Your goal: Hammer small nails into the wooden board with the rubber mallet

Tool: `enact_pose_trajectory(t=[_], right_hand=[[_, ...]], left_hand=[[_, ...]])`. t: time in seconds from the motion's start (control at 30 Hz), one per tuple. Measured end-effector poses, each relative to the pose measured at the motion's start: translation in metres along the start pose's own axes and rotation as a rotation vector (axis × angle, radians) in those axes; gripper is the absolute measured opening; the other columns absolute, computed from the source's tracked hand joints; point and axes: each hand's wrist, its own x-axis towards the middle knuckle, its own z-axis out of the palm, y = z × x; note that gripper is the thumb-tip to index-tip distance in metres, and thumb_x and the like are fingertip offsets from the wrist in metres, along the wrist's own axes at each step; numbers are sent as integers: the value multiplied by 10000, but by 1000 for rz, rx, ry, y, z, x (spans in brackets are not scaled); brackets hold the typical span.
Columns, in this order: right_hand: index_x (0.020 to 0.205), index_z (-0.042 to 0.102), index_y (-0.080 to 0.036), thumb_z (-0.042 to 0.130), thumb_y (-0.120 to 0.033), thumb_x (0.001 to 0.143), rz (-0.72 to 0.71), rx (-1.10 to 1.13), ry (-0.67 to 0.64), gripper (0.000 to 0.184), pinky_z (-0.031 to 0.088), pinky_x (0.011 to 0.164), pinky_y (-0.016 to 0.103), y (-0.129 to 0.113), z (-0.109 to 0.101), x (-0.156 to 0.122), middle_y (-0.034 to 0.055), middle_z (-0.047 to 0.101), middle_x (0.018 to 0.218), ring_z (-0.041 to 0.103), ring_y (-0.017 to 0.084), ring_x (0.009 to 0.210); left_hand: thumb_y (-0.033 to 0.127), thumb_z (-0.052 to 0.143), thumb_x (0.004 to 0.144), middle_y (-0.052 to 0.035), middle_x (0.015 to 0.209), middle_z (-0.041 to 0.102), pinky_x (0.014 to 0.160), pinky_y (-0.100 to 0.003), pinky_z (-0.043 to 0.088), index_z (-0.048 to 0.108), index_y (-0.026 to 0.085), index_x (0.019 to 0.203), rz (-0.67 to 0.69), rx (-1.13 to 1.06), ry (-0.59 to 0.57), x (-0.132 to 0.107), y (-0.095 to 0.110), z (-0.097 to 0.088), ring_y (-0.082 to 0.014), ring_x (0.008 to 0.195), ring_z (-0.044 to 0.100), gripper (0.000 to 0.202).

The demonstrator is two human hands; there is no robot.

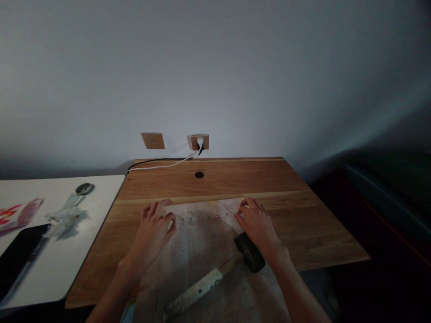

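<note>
A pale worn board (pixel 205 251) lies on the wooden desk (pixel 215 184) in front of me, with a row of small nails or pins near its far edge. My left hand (pixel 153 229) rests on the board's far left corner, fingers curled over the edge. At the far right corner my right hand (pixel 257 222) lies with its fingers bent down onto the board. A mallet (pixel 218 273) with a black head and a pale handle lies on the board, just under my right wrist.
A white table (pixel 50 233) adjoins on the left, carrying a dark phone (pixel 18 255), a clear wrapper (pixel 65 217) and a red-printed packet (pixel 20 213). A white cable (pixel 164 165) runs to a wall socket (pixel 198 141). The desk's right edge drops to a dark floor.
</note>
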Motion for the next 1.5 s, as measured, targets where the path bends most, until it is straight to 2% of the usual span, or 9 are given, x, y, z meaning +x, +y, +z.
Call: enact_pose_trajectory(t=[0.17, 0.33, 0.5, 0.63, 0.77, 0.9, 1.07, 1.33, 1.5], right_hand=[[869, 756, -176, 574, -138, 931, -14, 2, 14, 196, 509, 918, 438, -1, 0, 4, 125, 657, 1133, 616, 285, 1046], [868, 754, -201, 573, -135, 930, -74, 141, 50, 202, 499, 982, 425, -4, -14, 5, 103, 644, 1162, 609, 259, 1073], [870, 775, -228, 655, -186, 922, -181, 293, -75, 137, 475, 1050, 401, -23, -26, -4, 72, 630, 1200, 592, 242, 1148], [920, 788, -238, 666, -215, 926, -193, 281, -128, 124, 479, 1050, 397, -28, -25, -7, 64, 630, 1217, 593, 240, 1149], [872, 790, -220, 641, -190, 925, -137, 217, -59, 161, 486, 1028, 430, -20, -21, 1, 91, 652, 1163, 594, 262, 1120], [881, 787, -197, 620, -158, 925, -107, 165, -25, 176, 484, 1015, 438, -16, -16, 10, 109, 654, 1163, 596, 270, 1108], [886, 781, -174, 657, -186, 926, -128, 129, -36, 131, 460, 1017, 452, -20, -8, 14, 110, 653, 1164, 592, 273, 1109], [833, 769, -183, 643, -195, 926, -145, 86, -26, 157, 437, 998, 453, -20, 2, 18, 103, 657, 1139, 588, 260, 1085], [834, 754, -180, 610, -151, 915, -174, 73, -22, 168, 426, 994, 439, -20, 6, 20, 108, 654, 1157, 572, 256, 1095]], left_hand=[[182, 575, 855, -134, 1345, 589, 1021, -571, 405, 710, 203, 800, 13, -27, 28, 0, -4, 0, -346, 1205, 535, 147], [197, 590, 833, -126, 1335, 600, 1038, -582, 401, 695, 209, 760, 8, -58, 42, 2, -4, 0, -352, 1211, 535, 128], [221, 639, 836, -123, 1355, 573, 1027, -569, 421, 707, 213, 778, -36, -53, 70, 9, 0, -11, -356, 1212, 537, 90], [198, 652, 838, -107, 1362, 552, 1036, -536, 421, 719, 221, 802, 22, -98, 77, 8, 12, -19, -327, 1228, 536, 79], [187, 639, 851, -86, 1350, 565, 1051, -531, 401, 724, 231, 824, 94, -163, 43, -2, 31, -10, -317, 1235, 524, 99], [202, 647, 853, -79, 1358, 577, 1062, -543, 383, 733, 248, 873, 95, -196, -25, -10, 42, 6, -321, 1240, 521, 99], [277, 689, 851, -103, 1399, 562, 1067, -557, 382, 759, 243, 975, 33, -188, -24, -10, 35, 12, -352, 1274, 503, 146], [203, 604, 903, -116, 1339, 580, 1026, -538, 418, 759, 232, 1028, 1, -115, 39, -1, 18, 16, -319, 1193, 537, 201], [165, 577, 913, -111, 1342, 577, 1007, -533, 419, 754, 221, 916, 23, -77, 37, 3, 17, 14, -326, 1210, 513, 186]])
